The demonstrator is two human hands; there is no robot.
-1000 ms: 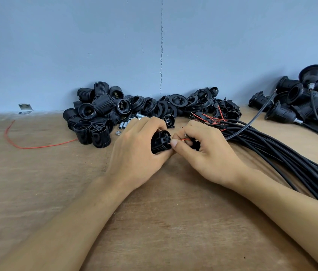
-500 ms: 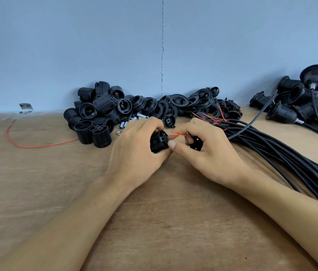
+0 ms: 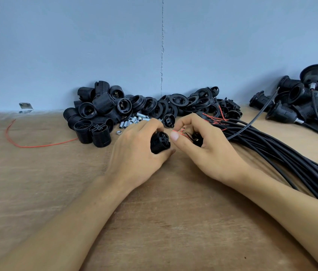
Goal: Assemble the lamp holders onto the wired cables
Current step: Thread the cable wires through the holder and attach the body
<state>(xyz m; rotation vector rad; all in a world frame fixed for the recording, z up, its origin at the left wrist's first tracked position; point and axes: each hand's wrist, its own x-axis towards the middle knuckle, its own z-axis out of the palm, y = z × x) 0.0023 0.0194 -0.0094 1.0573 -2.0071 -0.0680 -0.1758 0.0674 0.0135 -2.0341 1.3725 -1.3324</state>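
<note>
My left hand (image 3: 136,151) grips a black ribbed lamp holder (image 3: 160,142), its terminal end turned to the right. My right hand (image 3: 205,147) pinches a thin red wire (image 3: 178,132) between thumb and forefinger, right beside that end; a black cap piece (image 3: 197,139) sits in its palm, mostly hidden. Whether the wire tip touches the holder I cannot tell. A bundle of black cables (image 3: 283,153) with red leads runs from my right hand to the lower right.
A pile of black lamp holders and rings (image 3: 127,108) lies against the blue wall, with small metal tubes (image 3: 132,121) before it. Assembled holders on cables (image 3: 306,98) lie at the far right. A loose red wire (image 3: 29,145) curls on the wooden table (image 3: 37,182) at left.
Both hands have drifted slightly away from me. The red wire in my right fingers has come back out from the holder's end and now shows between the two hands.
</note>
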